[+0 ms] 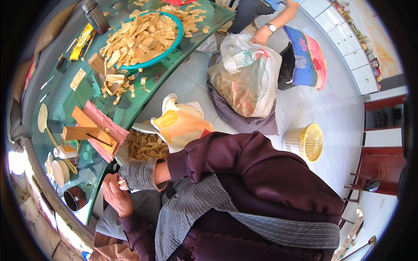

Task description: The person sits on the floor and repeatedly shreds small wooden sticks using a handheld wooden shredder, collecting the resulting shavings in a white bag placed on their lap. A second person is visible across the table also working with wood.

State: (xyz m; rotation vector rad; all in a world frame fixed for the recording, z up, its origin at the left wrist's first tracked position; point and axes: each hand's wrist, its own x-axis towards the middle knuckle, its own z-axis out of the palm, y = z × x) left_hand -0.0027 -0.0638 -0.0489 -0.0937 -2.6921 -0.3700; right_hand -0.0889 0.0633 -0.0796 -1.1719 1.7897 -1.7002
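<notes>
My bare left hand (pixel 116 195) is bent at the table's near edge, its fingertips meeting those of my right hand (pixel 140 174). A grey knitted cover wraps my right hand and wrist. A small pale piece (pixel 121 181) shows where the fingers meet; which hand holds it, I cannot tell. Just beyond, a wooden frame (pixel 94 132) with a dark metal strip lies on a pink cloth (pixel 112 130). A turquoise basin (pixel 178 36) is heaped with pale yellow, woody-looking chips (pixel 140 39). More chips (pixel 148 146) fill an open bag beside the table, near my right forearm.
The glass table (pixel 156 78) also bears a metal flask (pixel 94 16), a white bottle (pixel 65 151), a brown cup (pixel 75 198) and loose chips. On the floor are a full plastic bag (pixel 245 78) and a yellow basket (pixel 303 142). Another person's hand (pixel 261 35) touches the bag.
</notes>
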